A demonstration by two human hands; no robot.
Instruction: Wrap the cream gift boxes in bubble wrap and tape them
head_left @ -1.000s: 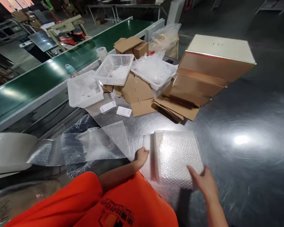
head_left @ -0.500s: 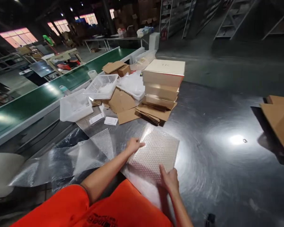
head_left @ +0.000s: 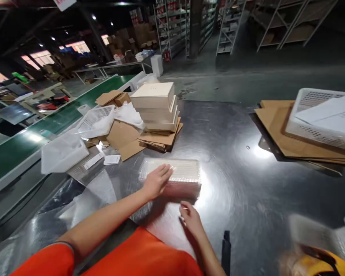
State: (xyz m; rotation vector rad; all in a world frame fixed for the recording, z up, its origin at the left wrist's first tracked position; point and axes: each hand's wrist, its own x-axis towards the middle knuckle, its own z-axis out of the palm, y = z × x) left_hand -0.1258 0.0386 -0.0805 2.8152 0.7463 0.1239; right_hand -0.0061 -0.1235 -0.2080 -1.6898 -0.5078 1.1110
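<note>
A box in bubble wrap lies on the dark table in front of me, its reddish side facing me. My left hand rests on its top left part, palm down with the fingers stretched out. Just nearer to me than the box, my right hand is held with its fingers curled in; what they hold, if anything, does not show. A pale sheet of film spreads on the table between my body and the box, beside the right hand.
Stacked cream boxes stand on cardboard behind. White baskets and a green conveyor are left. Another basket sits on cardboard at right. A black tool lies near me. Someone in yellow appears at bottom right.
The wrapped box has turned and now shows its reddish side. My left hand moved onto its top; my right hand came off it. The view swung right, bringing in the right basket and another person.
</note>
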